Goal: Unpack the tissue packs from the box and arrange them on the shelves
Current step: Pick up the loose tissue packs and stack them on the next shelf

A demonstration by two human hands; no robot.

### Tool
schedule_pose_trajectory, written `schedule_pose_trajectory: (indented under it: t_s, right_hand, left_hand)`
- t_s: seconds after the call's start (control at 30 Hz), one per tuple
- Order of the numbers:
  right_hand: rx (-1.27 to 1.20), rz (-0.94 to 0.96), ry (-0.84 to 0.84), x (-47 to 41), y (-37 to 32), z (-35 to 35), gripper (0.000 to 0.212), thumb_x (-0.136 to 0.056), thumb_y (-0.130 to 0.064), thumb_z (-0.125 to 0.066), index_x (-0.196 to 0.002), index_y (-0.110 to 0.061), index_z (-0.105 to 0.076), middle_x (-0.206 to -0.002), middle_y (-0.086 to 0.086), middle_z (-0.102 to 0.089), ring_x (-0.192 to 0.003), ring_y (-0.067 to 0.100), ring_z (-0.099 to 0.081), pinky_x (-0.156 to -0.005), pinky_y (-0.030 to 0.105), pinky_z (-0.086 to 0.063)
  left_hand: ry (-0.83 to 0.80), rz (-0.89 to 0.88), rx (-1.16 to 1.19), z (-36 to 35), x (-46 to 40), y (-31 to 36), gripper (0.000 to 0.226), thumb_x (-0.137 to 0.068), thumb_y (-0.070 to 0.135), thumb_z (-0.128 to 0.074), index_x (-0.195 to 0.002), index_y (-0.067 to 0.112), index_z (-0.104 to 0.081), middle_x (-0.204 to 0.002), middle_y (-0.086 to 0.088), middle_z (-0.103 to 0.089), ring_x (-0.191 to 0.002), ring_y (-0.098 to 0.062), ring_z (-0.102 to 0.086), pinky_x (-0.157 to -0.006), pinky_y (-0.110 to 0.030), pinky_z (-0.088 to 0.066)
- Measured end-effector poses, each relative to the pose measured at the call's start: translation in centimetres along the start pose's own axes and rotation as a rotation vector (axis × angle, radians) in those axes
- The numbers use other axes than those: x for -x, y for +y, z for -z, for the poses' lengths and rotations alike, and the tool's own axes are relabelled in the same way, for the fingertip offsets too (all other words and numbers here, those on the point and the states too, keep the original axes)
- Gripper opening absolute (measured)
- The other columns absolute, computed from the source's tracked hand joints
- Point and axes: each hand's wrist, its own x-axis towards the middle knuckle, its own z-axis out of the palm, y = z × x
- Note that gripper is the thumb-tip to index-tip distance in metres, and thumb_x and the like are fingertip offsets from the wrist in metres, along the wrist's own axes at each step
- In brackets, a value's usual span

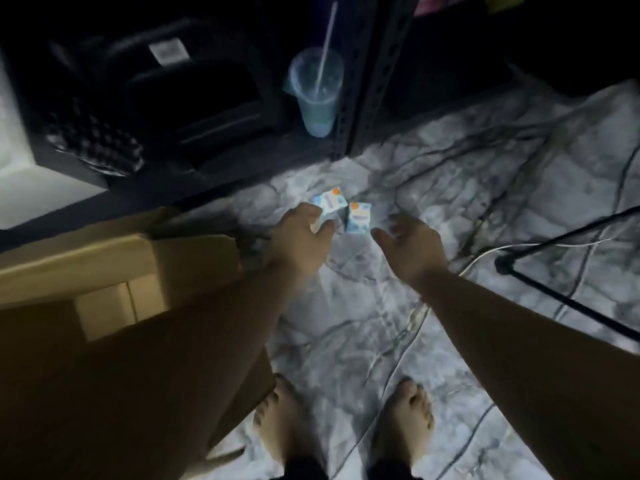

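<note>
Gripping one tissue pack [329,206], left hand [301,237]; right hand [412,244] spread open.

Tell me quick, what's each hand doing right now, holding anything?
Left hand: fingers curled round a tissue pack down at the floor.
Right hand: open, fingers spread, holding nothing, beside the second tissue pack.

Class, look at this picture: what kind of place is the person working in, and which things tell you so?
Probably a dim storeroom or home storage corner: a dark metal shelving rack, an open cardboard box on the marble-patterned floor, and loose cables.
</note>
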Motion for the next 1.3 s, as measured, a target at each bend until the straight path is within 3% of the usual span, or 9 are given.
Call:
schedule_pose_trajectory:
  t_s: [0.2, 0.47, 0.57, 0.63, 0.73, 0.8, 0.93, 1.13, 1.3]
  right_hand:
    - [-0.024, -0.1, 0.018, -9.6, 3.5, -7.1, 0.063, -0.096, -0.049, -0.066, -0.144, -0.01, -0.055, -0.134, 0.013, -0.067, -0.131, 0.029, -0.057, -0.106, 0.029, -0.04]
    - [-0.092, -0.154, 0.116, -14.8, 6.0, -13.1, 0.069, -0.072, -0.058, -0.083, -0.117, -0.006, -0.069, -0.111, 0.013, -0.074, -0.105, 0.03, -0.07, -0.09, 0.038, -0.057]
    - [-0.199, -0.197, 0.076, -15.0, 5.8, -13.1, 0.06, -0.074, -0.048, -0.087, -0.116, -0.006, -0.072, -0.111, 0.014, -0.075, -0.104, 0.031, -0.072, -0.088, 0.041, -0.059]
    - [-0.266, -0.215, 0.069, -14.6, 5.9, -12.5, 0.058, -0.075, -0.044, -0.088, -0.115, -0.004, -0.072, -0.111, 0.015, -0.075, -0.105, 0.032, -0.072, -0.089, 0.045, -0.059]
    - [-0.347, -0.221, 0.058, -12.2, 5.4, -10.4, 0.053, -0.07, -0.046, -0.09, -0.102, -0.008, -0.075, -0.097, 0.009, -0.077, -0.095, 0.027, -0.074, -0.085, 0.045, -0.06]
    - [-0.456, -0.237, 0.053, -9.4, 4.3, -8.2, 0.049, -0.061, -0.048, -0.092, -0.089, -0.011, -0.075, -0.082, 0.002, -0.077, -0.08, 0.019, -0.075, -0.077, 0.04, -0.063]
    - [-0.603, -0.199, 0.029, -1.3, 0.8, -2.0, 0.029, -0.075, -0.018, -0.093, -0.08, -0.007, -0.066, -0.069, 0.0, -0.066, -0.052, -0.001, -0.061, -0.052, 0.022, -0.049]
    - [-0.674, -0.177, -0.071, 12.3, -6.2, 9.3, 0.049, -0.071, -0.027, -0.091, -0.091, 0.01, -0.064, -0.072, 0.017, -0.063, -0.065, 0.018, -0.059, -0.06, 0.032, -0.046]
    - [-0.645, -0.08, -0.152, 22.2, -12.7, 18.5, 0.008, -0.084, -0.008, -0.082, -0.085, -0.007, -0.074, -0.073, 0.006, -0.069, -0.062, 0.012, -0.062, -0.056, 0.024, -0.048]
  left_hand:
    - [0.097, 0.004, -0.046, -7.0, -9.5, -4.0, 0.038, -0.101, 0.035, -0.064, -0.134, 0.016, -0.064, -0.134, -0.013, -0.062, -0.119, -0.028, -0.062, -0.102, -0.029, -0.042]
    - [0.092, 0.05, -0.049, -11.9, -15.2, -6.3, 0.057, -0.088, 0.036, -0.079, -0.138, 0.014, -0.062, -0.138, -0.017, -0.051, -0.123, -0.034, -0.058, -0.111, -0.036, -0.044]
    - [0.089, 0.108, 0.022, -12.3, -14.9, -6.8, 0.046, -0.084, 0.033, -0.085, -0.119, 0.007, -0.073, -0.119, -0.019, -0.07, -0.111, -0.031, -0.066, -0.095, -0.032, -0.052]
    - [0.043, 0.179, 0.141, -11.8, -14.0, -6.7, 0.037, -0.084, 0.026, -0.085, -0.111, 0.001, -0.077, -0.097, -0.014, -0.075, -0.085, -0.017, -0.069, -0.065, -0.018, -0.049]
    - [0.03, 0.298, 0.365, -10.4, -11.1, -5.7, 0.017, -0.085, 0.016, -0.085, -0.095, 0.005, -0.078, -0.073, -0.009, -0.067, -0.05, -0.002, -0.057, -0.042, -0.011, -0.039]
    - [-0.002, 0.366, 0.506, -8.9, -8.4, -4.5, 0.026, -0.083, 0.017, -0.086, -0.1, -0.002, -0.079, -0.077, -0.013, -0.07, -0.055, -0.013, -0.059, -0.051, -0.02, -0.046]
    - [-0.025, 0.458, 0.661, -4.1, -0.6, -0.4, 0.024, -0.079, 0.016, -0.088, -0.096, 0.001, -0.078, -0.072, -0.007, -0.066, -0.056, -0.016, -0.057, -0.056, -0.022, -0.043]
    - [-0.017, 0.549, 0.757, 5.9, 13.3, 7.1, 0.022, -0.072, 0.02, -0.09, -0.085, 0.011, -0.075, -0.083, -0.006, -0.071, -0.074, -0.021, -0.067, -0.072, -0.036, -0.056]
    - [-0.001, 0.486, 0.837, 14.9, 23.2, 13.8, 0.049, -0.056, 0.028, -0.084, -0.1, 0.009, -0.075, -0.093, -0.014, -0.079, -0.08, -0.026, -0.075, -0.069, -0.035, -0.058]
